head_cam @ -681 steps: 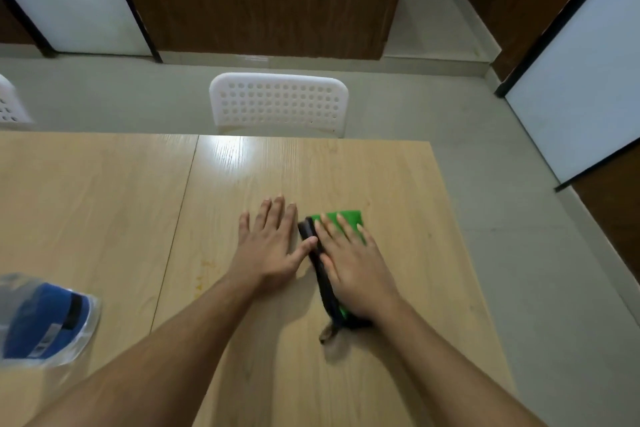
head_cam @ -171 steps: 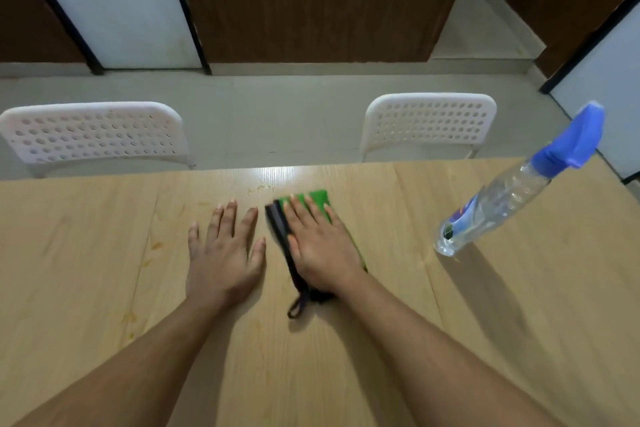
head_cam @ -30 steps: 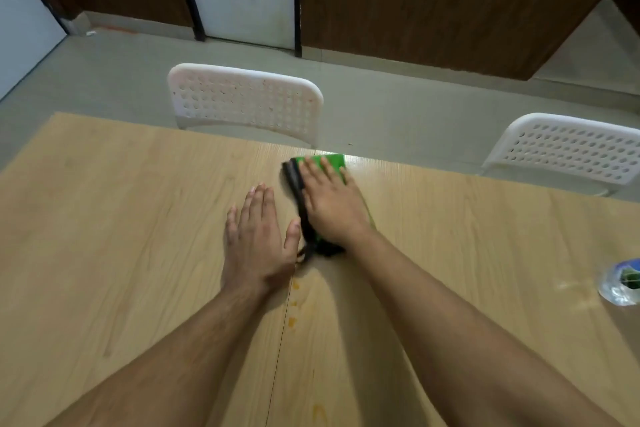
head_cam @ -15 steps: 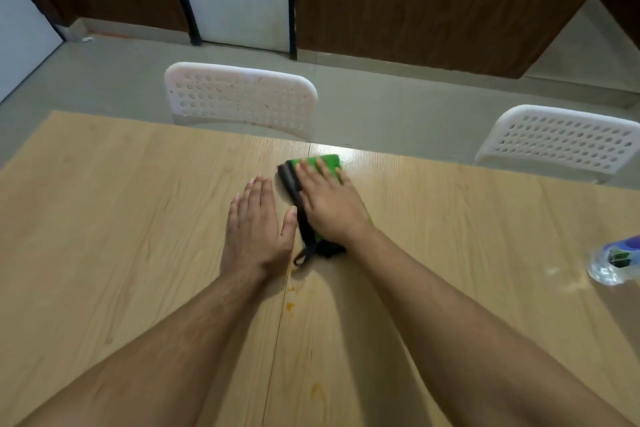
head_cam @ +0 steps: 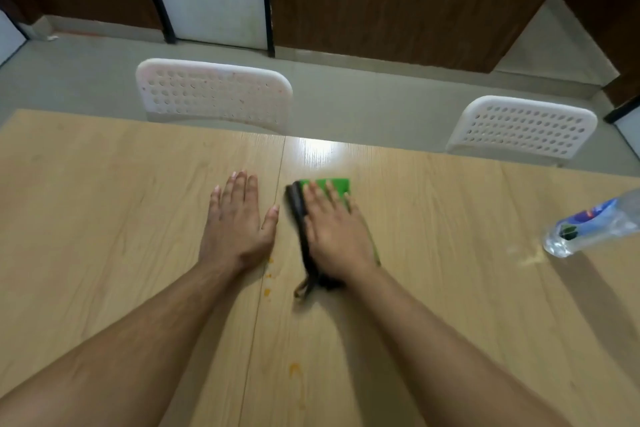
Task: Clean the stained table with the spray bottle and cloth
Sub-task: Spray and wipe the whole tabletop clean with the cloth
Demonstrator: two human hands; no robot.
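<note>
My right hand point(head_cam: 334, 229) lies flat with straight fingers on the green cloth with a black edge point(head_cam: 332, 185), pressing it onto the light wooden table point(head_cam: 104, 204). My left hand point(head_cam: 235, 222) rests flat on the table just left of the seam between two tabletops, fingers spread. Small orange stains point(head_cam: 266, 292) dot the seam near my left wrist, and another orange stain point(head_cam: 294, 368) sits closer to me. The clear spray bottle with a blue label point(head_cam: 595, 227) stands at the right edge of the view, its top cut off.
Two white perforated chairs stand behind the table's far edge, one chair point(head_cam: 214, 94) ahead of my left hand and the other chair point(head_cam: 523, 128) at the right. Beyond them are grey floor, brown wall panels and a white door.
My right hand has slid the cloth to the right, away from my left hand, opening a gap over the seam. The left hand has stayed flat in place.
</note>
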